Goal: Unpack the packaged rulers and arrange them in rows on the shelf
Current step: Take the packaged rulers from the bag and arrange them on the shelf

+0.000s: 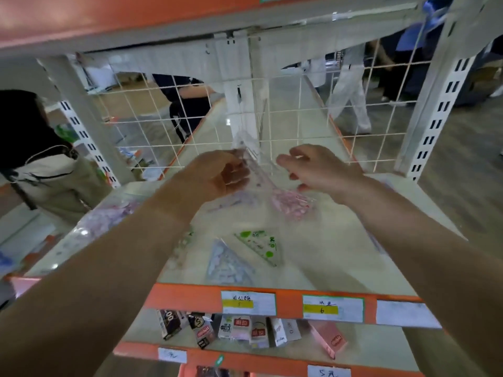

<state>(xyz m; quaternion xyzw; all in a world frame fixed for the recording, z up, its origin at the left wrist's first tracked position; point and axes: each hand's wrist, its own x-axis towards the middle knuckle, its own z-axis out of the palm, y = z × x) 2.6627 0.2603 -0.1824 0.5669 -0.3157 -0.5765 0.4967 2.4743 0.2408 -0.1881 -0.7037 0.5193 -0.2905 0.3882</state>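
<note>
My left hand [220,176] grips a clear packet of rulers [261,175] above the shelf [326,254], and my right hand [321,170] hangs loosely open just beside it. A green triangle ruler [258,244] and a blue triangle ruler [228,265] lie flat on the shelf, nearer me.

Clear packaged ruler [255,170] tilted over the shelf [321,257]; green triangle ruler [260,244], bluish triangle ruler [228,266] flat; possibly pink one [292,204] behind

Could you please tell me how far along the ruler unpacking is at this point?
Early on. Done: a green set square and a bluish set square appear loose on the shelf, not in a neat row. In hand: the left hand grips a clear packet, right hand beside it. Left: more packets at the shelf's left.
</note>
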